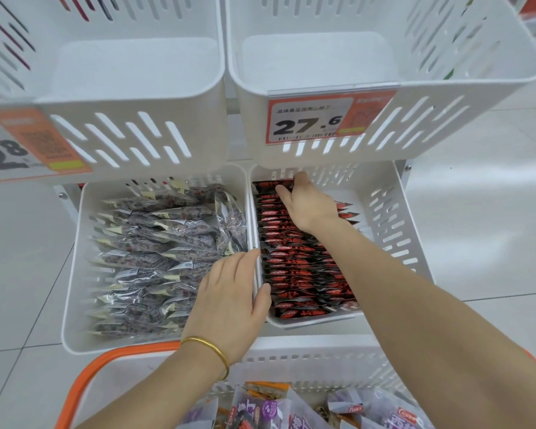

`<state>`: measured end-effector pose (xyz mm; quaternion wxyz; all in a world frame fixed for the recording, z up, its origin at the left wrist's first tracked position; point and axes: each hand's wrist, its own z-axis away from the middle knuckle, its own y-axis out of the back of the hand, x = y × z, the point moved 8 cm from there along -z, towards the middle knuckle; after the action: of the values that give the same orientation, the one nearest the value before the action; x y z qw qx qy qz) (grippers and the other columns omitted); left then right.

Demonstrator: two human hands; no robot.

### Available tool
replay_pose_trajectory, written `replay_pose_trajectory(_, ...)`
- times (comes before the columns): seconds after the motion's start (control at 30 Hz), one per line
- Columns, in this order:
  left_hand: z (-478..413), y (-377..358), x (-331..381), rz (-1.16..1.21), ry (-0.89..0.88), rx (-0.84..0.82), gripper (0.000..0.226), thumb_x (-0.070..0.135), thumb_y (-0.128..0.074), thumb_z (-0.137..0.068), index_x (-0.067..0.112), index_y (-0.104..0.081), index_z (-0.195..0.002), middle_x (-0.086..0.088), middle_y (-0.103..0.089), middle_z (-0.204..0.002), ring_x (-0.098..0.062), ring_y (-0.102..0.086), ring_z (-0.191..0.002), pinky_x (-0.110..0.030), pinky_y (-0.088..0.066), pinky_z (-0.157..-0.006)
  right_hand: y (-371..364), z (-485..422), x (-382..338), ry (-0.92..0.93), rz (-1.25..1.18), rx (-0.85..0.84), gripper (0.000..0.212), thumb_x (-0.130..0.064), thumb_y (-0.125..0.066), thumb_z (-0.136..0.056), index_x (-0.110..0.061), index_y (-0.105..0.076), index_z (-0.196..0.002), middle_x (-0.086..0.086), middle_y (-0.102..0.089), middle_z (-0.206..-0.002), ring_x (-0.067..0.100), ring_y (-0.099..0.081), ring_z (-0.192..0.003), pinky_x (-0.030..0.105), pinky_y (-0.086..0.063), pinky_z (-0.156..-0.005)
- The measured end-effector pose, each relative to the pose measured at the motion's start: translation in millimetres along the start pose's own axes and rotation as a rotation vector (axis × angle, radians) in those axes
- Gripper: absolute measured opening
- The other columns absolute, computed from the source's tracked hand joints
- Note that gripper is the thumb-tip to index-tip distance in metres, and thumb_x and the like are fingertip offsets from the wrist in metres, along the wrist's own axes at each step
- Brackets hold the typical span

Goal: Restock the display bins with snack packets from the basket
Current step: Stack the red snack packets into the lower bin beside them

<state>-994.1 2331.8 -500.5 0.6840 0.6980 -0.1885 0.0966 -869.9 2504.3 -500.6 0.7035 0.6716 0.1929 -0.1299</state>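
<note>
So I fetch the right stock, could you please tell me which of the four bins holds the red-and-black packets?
The lower right bin, where the right hand reaches its red-and-black packets; the lower left bin holds silvery packets.

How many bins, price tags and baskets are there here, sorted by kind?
Empty upper bins: 2 (left, right)
Filled lower bins: 2 (left with grey packets, right with red packets)
Price tags: 2 (left, right)
Basket: 1
Total: 7
</note>
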Motion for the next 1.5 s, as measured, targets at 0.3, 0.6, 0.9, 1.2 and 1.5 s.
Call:
replay_pose_trajectory(0.3, -2.1, 5.5, 1.2, -0.055, 0.028, 0.045, 0.05, 0.034, -0.034, -0.097, 0.02, -0.027, -0.144, 0.003, -0.038, -0.14, -0.016, -0.029, -0.13, -0.033, -0.027, -0.108, 51.5, 132.0, -13.8, 0.166, -0.173, 0.356, 0.04, -0.028, -0.044, -0.098, -0.011, -0.045, -0.134, 0.007, -0.054, -0.129, 0.027, -0.05, -0.116, 0.038, -0.04, -0.099)
replay_pose_trajectory(0.6, 59.2, 60.8, -7.1, -0.198, 0.091, 0.137, 0.043, 0.032, -0.039, -0.096, 0.01, -0.043, -0.133, -0.012, -0.043, -0.136, -0.031, -0.035, -0.125, -0.042, -0.031, -0.102, -18.0, 320.2, -17.0, 0.164, -0.248, 0.097, 0.032, -0.007, -0.048, -0.092, -0.012, -0.057, -0.122, 0.007, -0.059, -0.119, 0.028, -0.056, -0.108, 0.038, -0.045, -0.087)
replay_pose_trajectory(0.9, 142.6, 35.7, -67.7, -0.331, 0.126, -0.156, 0.061, 0.046, -0.023, -0.099, 0.025, -0.001, -0.151, -0.008, 0.003, -0.159, -0.024, 0.006, -0.145, -0.043, 0.005, -0.117, -102.5, 339.5, -40.1, 0.134, 0.359, -0.313, 0.046, -0.039, -0.039, -0.099, -0.017, -0.035, -0.138, 0.006, -0.053, -0.133, 0.027, -0.039, -0.131, 0.051, -0.013, -0.115)
replay_pose_trajectory(1.2, 143.3, 33.8, -67.5, -0.329, 0.118, -0.175, 0.07, 0.055, -0.025, -0.095, 0.024, 0.002, -0.151, -0.01, 0.007, -0.158, -0.026, 0.011, -0.145, -0.044, 0.009, -0.117, -107.6, 351.0, -67.0, 0.096, -0.163, -0.374, 0.065, -0.03, -0.069, -0.084, -0.013, -0.035, -0.137, 0.007, -0.04, -0.136, 0.024, -0.042, -0.125, 0.035, -0.039, -0.097)
replay_pose_trajectory(1.5, 143.4, 34.3, -67.2, -0.322, 0.112, -0.191, 0.073, 0.059, -0.026, -0.093, 0.024, 0.002, -0.151, -0.01, 0.007, -0.158, -0.026, 0.011, -0.145, -0.044, 0.01, -0.116, -108.2, 358.7, -40.0, -0.104, -0.199, -0.346, 0.03, -0.018, -0.073, -0.081, -0.004, -0.057, -0.102, 0.012, -0.066, -0.093, 0.027, -0.061, -0.085, 0.041, -0.052, -0.076)
